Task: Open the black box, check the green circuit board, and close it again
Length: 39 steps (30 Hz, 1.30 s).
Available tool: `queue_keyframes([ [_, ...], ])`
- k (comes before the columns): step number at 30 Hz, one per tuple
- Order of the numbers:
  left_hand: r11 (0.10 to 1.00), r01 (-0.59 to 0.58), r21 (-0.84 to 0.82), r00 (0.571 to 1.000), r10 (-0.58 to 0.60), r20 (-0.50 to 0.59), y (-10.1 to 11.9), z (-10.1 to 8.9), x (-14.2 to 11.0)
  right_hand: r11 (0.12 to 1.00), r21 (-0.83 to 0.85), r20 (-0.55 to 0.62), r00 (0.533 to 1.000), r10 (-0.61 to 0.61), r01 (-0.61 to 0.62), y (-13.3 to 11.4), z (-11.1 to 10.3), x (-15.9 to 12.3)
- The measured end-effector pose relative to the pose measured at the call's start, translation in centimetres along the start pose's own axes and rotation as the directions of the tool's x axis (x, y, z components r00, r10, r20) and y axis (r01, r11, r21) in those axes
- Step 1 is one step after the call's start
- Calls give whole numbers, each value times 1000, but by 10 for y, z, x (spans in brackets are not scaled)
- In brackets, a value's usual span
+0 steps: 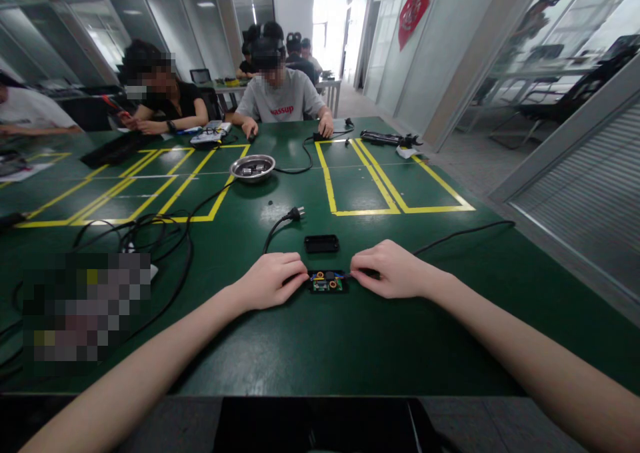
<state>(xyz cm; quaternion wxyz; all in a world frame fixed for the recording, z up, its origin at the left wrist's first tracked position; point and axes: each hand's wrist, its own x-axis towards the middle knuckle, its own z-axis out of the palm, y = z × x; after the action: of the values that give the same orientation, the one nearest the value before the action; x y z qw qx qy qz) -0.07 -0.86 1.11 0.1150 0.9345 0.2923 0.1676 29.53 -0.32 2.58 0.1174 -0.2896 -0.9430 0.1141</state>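
Observation:
In front of me an opened black power adapter (327, 282) lies on the green table, its circuit board with copper coils and blue wires facing up. My left hand (274, 278) pinches the cable at the adapter's left end; a cord with a plug (296, 214) runs out beyond that hand. On the opposite side my right hand (383, 270) is closed on the black cable (465, 234), which trails off to the right. Just behind the adapter sits its black cover (321, 243), separate from it, hollow side up.
A metal bowl (253, 168) with small metal parts stands farther back. Tangled black cables (150, 230) and a blurred-out item (87, 306) lie on the left. Yellow tape (367, 212) marks the green table (400, 346). Across it, a person (283, 96) handles another cable.

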Motion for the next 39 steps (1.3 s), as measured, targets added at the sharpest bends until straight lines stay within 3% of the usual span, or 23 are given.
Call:
queue_keyframes([
  [10,995,74,-72,997,-75,-7,-1,2,-1,986,-16,68,983,169,-168,-6,11,8],
  [15,990,140,30,988,-137,-73,-4,6,1,951,-87,-26,955,296,-297,-4,18,12],
  [20,981,163,106,983,-152,-99,-3,12,5,974,-62,-209,957,202,-219,-1,26,15],
  [22,976,192,103,978,-183,-98,-2,14,6,968,-34,-237,943,234,-248,-2,29,17],
  [29,975,223,20,969,-219,-110,-4,20,5,906,29,-124,898,422,-422,-6,34,23],
  [39,973,215,87,972,-204,-116,-6,21,6,888,-21,-151,879,452,-460,-2,34,23],
])
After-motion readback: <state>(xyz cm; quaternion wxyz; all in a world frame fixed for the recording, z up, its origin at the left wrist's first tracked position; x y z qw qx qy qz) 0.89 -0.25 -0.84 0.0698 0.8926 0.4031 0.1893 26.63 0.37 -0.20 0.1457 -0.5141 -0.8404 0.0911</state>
